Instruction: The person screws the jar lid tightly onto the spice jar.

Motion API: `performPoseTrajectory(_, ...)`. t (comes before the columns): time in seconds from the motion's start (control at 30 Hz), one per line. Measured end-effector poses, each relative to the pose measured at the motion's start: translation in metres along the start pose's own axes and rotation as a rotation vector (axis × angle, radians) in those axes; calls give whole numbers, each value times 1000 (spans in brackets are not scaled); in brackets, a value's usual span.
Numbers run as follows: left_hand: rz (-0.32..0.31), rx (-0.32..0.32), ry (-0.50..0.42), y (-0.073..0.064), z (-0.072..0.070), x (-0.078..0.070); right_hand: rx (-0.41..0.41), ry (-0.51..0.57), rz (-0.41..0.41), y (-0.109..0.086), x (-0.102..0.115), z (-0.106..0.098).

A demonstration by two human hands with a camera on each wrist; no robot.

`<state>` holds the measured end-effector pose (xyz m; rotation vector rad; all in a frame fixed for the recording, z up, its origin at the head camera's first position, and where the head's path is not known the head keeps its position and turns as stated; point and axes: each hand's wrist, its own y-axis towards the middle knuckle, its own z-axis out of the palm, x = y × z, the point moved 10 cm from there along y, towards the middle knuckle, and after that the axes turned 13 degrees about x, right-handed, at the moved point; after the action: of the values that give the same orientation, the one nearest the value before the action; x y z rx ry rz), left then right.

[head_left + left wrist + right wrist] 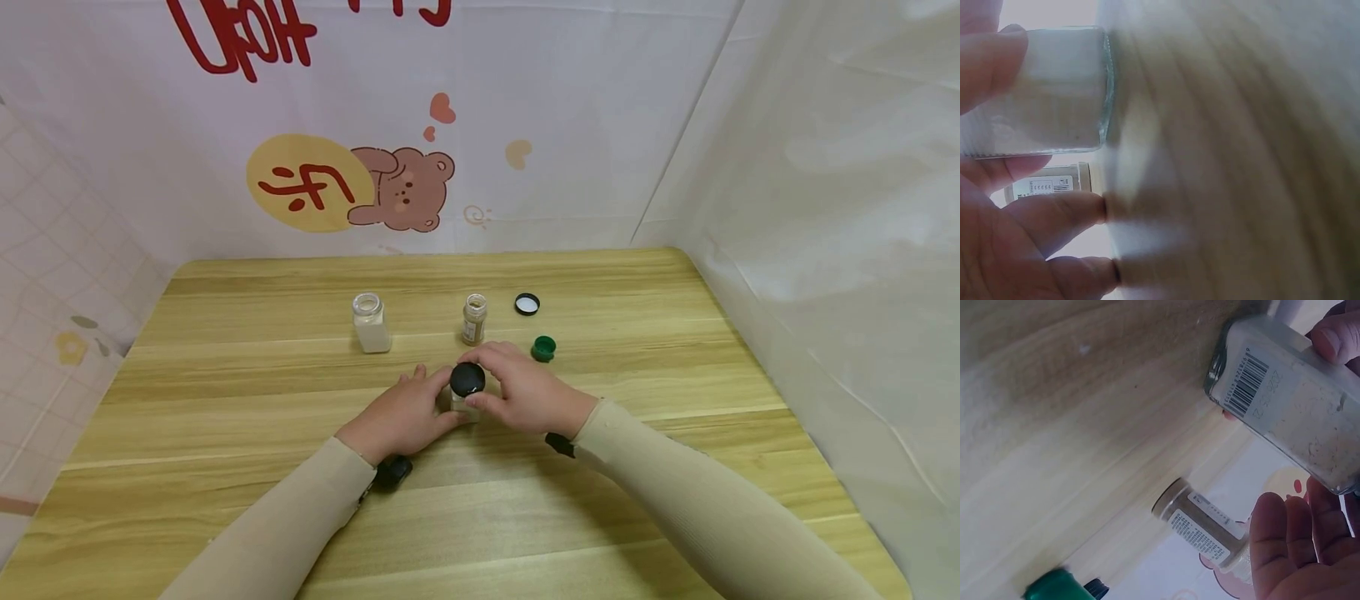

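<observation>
A square glass jar (465, 407) with pale powder and a black lid (467, 379) stands between my hands. My left hand (405, 412) holds its body, thumb on the near side and a finger on the far side. My right hand (528, 393) grips the lid with thumb and fingers. In the right wrist view the jar (1291, 400) shows a barcode label, and my right fingers (1272, 537) curve near its upper end. The left wrist view shows the jar's base (1100, 94) at the wooden tabletop.
Behind my hands stand a lidless square jar (372, 331) of pale powder and a lidless small round jar (473, 323) with brown contents. To their right lie a black lid (527, 304), white inside up, and a green cap (543, 348). White printed cloth (585, 200) hangs behind the table.
</observation>
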<state>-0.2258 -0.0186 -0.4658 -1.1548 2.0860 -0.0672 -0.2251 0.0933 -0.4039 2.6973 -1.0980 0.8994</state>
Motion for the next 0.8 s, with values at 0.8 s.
performPoseTrajectory(0.8, -10, -1, 7, -1, -1, -1, 57, -31, 20, 3, 6, 0)
